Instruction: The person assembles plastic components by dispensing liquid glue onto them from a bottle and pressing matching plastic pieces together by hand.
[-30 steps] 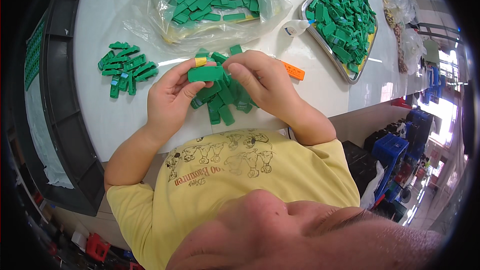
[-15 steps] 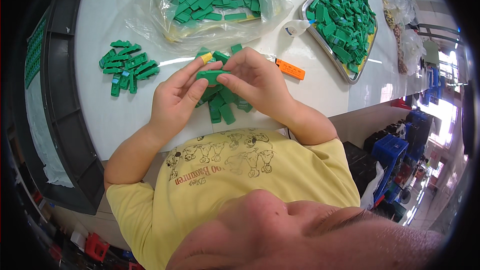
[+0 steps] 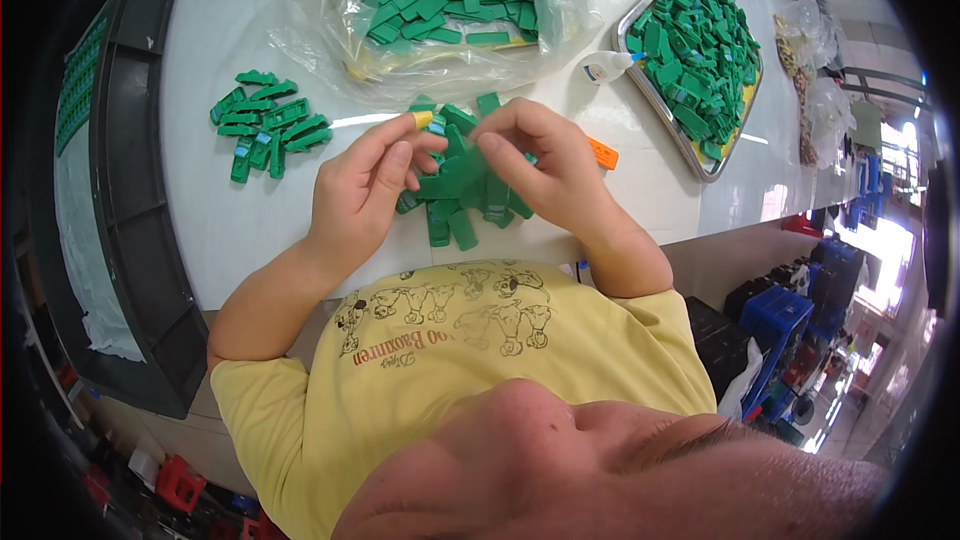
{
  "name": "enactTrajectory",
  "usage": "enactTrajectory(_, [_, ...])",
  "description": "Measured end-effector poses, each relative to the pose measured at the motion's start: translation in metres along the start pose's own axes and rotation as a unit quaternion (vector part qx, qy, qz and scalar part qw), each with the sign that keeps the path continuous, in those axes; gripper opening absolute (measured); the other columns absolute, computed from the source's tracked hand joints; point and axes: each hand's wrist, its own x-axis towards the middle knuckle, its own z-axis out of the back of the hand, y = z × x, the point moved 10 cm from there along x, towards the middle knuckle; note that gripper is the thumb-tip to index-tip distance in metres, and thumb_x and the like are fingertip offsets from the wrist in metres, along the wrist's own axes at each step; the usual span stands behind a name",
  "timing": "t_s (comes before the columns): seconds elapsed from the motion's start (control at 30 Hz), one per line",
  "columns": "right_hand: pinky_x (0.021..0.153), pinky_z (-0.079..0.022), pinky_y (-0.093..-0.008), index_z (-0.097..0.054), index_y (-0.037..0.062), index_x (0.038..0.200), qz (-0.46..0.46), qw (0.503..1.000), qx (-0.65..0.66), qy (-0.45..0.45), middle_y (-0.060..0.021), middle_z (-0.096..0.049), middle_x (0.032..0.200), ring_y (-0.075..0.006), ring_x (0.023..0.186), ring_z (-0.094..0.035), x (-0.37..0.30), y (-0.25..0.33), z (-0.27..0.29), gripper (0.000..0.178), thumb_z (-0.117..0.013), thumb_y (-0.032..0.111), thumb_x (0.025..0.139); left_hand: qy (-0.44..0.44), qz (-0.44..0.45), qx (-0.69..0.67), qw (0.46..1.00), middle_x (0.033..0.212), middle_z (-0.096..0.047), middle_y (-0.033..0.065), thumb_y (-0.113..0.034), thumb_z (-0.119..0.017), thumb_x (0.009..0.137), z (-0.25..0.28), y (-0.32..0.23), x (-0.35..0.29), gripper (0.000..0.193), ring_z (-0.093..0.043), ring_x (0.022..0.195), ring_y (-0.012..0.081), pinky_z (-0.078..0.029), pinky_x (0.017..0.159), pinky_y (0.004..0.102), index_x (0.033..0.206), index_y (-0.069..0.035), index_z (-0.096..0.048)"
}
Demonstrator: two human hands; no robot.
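My left hand (image 3: 358,190) is over the near middle of the table, fingers loosely bent and apart, with nothing visible in them. A yellow cover (image 3: 423,120) sits on one of its fingertips. Facing it, my right hand (image 3: 552,172) has thumb and forefinger pinched at a green plastic piece (image 3: 480,168), which is smeared by motion. Under and between both hands lies a loose pile of flat green plastic pieces (image 3: 440,232). Off to the left is a smaller group of green housings (image 3: 288,112), a few with blue parts inside.
A clear plastic bag (image 3: 480,68) of green pieces lies at the back. A metal tray (image 3: 640,85) heaped with green parts stands back right, a white glue bottle (image 3: 605,67) beside it. An orange box (image 3: 603,153) is partly behind my right hand. Dark racking (image 3: 140,190) borders the left.
My hands have drawn apart; the green piece both held level between them is gone from my left fingers. My right hand has shifted right, covering more of the orange box. The view has shifted slightly.
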Motion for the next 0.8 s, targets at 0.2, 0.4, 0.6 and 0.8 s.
enactTrajectory(0.2, [0.052,-0.041,-0.0206,-0.056,0.0009,0.086,0.114,0.971,-0.127,-0.17,-0.0032,-0.054,0.067,-0.0076,0.057,-0.05,-0.003,0.025,0.041,0.009,-0.057,0.009,0.081,-0.121,-0.159,0.355,0.913,0.098,-0.057,0.0115,-0.003,-0.052,0.08,0.038,-0.041,0.011,0.026,-0.054,0.085,0.0233,-0.044,0.074,0.0306,0.106,-0.001,-0.052])
enactTrajectory(0.4, [0.047,-0.036,-0.0163,-0.057,0.0014,0.089,0.176,0.884,-0.136,-0.412,0.0024,-0.051,0.064,-0.0033,0.054,-0.044,-0.034,0.038,0.13,0.014,-0.06,0.011,0.08,-0.191,-0.059,0.621,0.758,0.106,-0.049,0.0112,-0.003,-0.055,0.075,0.058,-0.038,0.016,0.029,-0.046,0.096,0.0285,-0.039,0.081,0.0379,0.103,-0.003,-0.054])
enactTrajectory(0.6, [0.058,-0.042,-0.0281,-0.053,-0.0014,0.098,0.005,0.847,-0.388,-0.362,-0.0067,-0.052,0.079,-0.0156,0.064,-0.047,-0.032,0.026,0.155,0.052,-0.076,0.025,0.061,-0.215,-0.027,0.698,0.682,0.104,-0.051,0.011,-0.007,-0.056,0.075,0.054,-0.037,0.013,0.033,-0.047,0.096,0.0281,-0.04,0.081,0.0386,0.107,-0.005,-0.053])
enactTrajectory(0.8, [0.059,-0.043,-0.0291,-0.053,-0.0028,0.093,-0.084,0.897,-0.351,-0.255,-0.0088,-0.052,0.077,-0.017,0.065,-0.049,-0.01,-0.023,0.15,0.044,-0.075,0.019,0.062,-0.253,-0.061,0.692,0.673,0.107,-0.051,0.0117,-0.003,-0.051,0.076,0.069,-0.043,0.02,0.03,-0.048,0.096,0.0276,-0.04,0.081,0.0394,0.107,-0.001,-0.053])
